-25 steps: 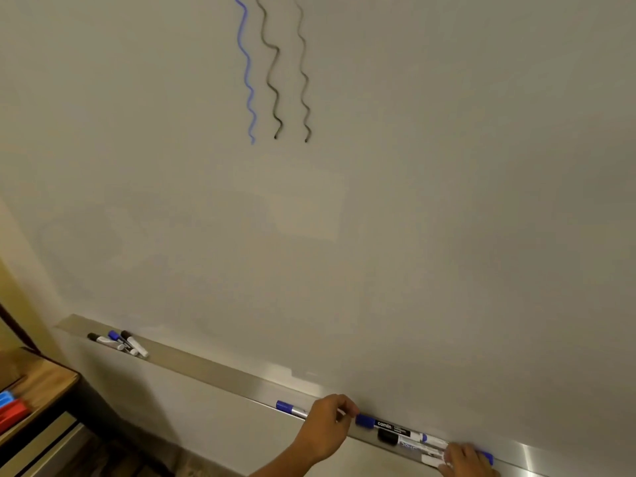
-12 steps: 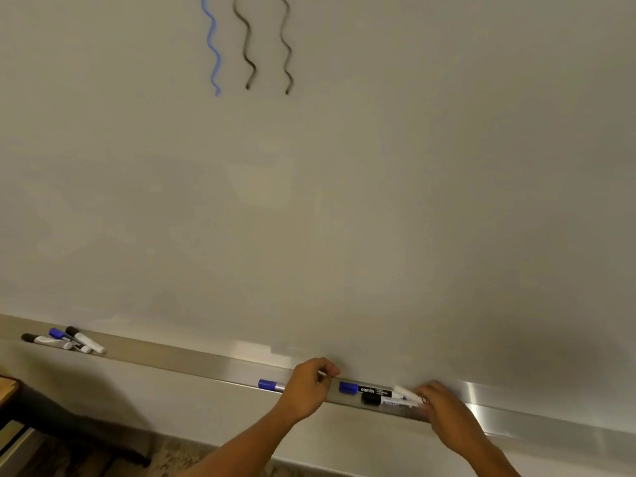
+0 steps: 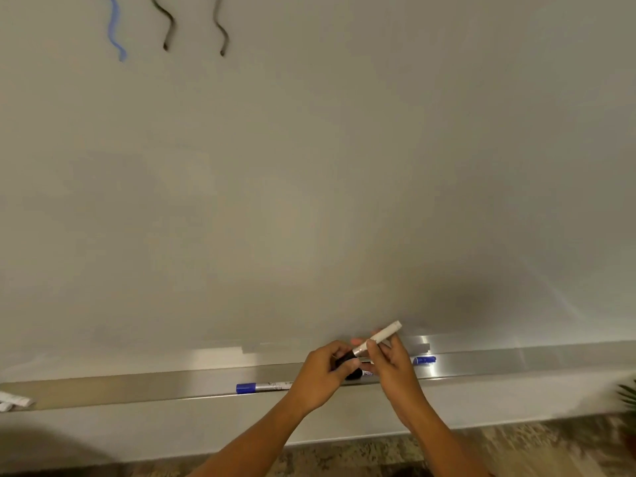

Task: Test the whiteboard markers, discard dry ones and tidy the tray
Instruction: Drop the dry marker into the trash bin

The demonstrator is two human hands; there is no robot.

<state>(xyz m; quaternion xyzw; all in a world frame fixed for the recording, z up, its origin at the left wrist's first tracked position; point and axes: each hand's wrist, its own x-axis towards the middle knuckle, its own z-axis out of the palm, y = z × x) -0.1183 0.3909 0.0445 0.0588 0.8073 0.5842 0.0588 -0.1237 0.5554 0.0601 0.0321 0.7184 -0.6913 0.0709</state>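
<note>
Lifted since the earlier frame: 1 black-capped marker [image 3: 377, 339], formerly lying on the tray, now raised clear of it and tilted up to the right.
Whiteboard [image 3: 309, 184]: 3 wavy test lines at top left, 1 blue [image 3: 115, 29], 2 black [image 3: 168, 27]; wide bare surface elsewhere.
Tray [image 3: 137, 390]: metal ledge along the board's lower edge, open stretches at left and right.
Left hand [image 3: 321, 375]: grips the black cap end.
Right hand [image 3: 390, 366]: pinches the white barrel.
Blue-capped marker [image 3: 263, 387]: lies on the tray, left of the hands; label unreadable.
Second blue marker [image 3: 425, 360]: on the tray, right of the hands.
White marker ends [image 3: 15, 401]: tray's far left edge.
</note>
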